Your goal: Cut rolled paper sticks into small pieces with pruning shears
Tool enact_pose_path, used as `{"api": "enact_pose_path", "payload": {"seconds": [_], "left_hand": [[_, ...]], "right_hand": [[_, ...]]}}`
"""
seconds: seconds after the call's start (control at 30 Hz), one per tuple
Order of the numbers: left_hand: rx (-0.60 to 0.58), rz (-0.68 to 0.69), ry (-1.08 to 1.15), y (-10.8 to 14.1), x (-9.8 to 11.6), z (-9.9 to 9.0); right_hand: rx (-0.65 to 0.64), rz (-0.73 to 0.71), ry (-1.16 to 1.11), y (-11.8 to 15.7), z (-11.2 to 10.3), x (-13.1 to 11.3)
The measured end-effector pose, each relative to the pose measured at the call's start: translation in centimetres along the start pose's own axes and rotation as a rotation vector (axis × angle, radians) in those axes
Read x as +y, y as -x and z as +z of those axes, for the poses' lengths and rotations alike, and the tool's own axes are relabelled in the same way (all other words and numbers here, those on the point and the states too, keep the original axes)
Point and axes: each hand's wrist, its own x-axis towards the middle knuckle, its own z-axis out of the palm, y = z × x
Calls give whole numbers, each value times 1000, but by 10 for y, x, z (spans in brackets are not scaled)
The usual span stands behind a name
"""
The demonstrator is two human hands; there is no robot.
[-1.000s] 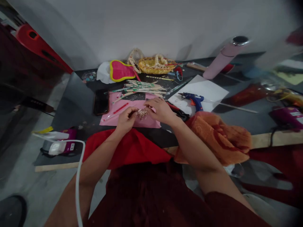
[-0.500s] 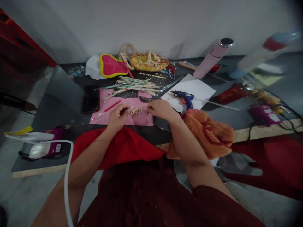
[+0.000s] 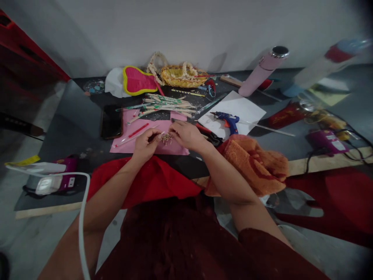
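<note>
A small cluster of short beige pieces (image 3: 166,137) lies between my hands over a pink paper sheet (image 3: 125,146). My left hand (image 3: 145,144) is closed in a pinch at the cluster's left edge; what sits in the fingertips is too small to name. From the right, my right hand (image 3: 188,135) reaches the cluster with fingers bent together, and its fingertips are partly hidden. A red pen-like stick (image 3: 139,130) rests on the paper beside my left hand. Beyond my hands is a pile of wooden sticks with green wrapping (image 3: 166,103).
A blue glue gun (image 3: 229,119) rests on white paper, with red-handled pliers (image 3: 211,135) nearby. An orange towel (image 3: 253,163) lies right, a phone (image 3: 112,122) left. Along the back are a yellow basket (image 3: 179,79), a pink heart-shaped item (image 3: 140,80) and a pink flask (image 3: 262,72).
My right hand has moved left, up against the cluster, uncovering the pliers and covering much of the dark object behind it. The cluster looks shorter and more bunched. My left hand has barely moved.
</note>
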Motion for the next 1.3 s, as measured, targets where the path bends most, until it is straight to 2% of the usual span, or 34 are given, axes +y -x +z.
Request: {"api": "enact_pose_path", "payload": {"seconds": [0.4, 0.73, 1.0, 1.3], "left_hand": [[-24, 13, -21, 1, 1, 0], [-87, -41, 255, 1, 4, 0], [-66, -27, 277, 1, 5, -1], [-68, 0, 290, 0, 7, -1]], "right_hand": [[37, -56, -15, 0, 5, -12], [140, -70, -231, -2, 3, -17], [245, -160, -306, -1, 7, -16], [281, -202, -341, 0, 8, -17]]}}
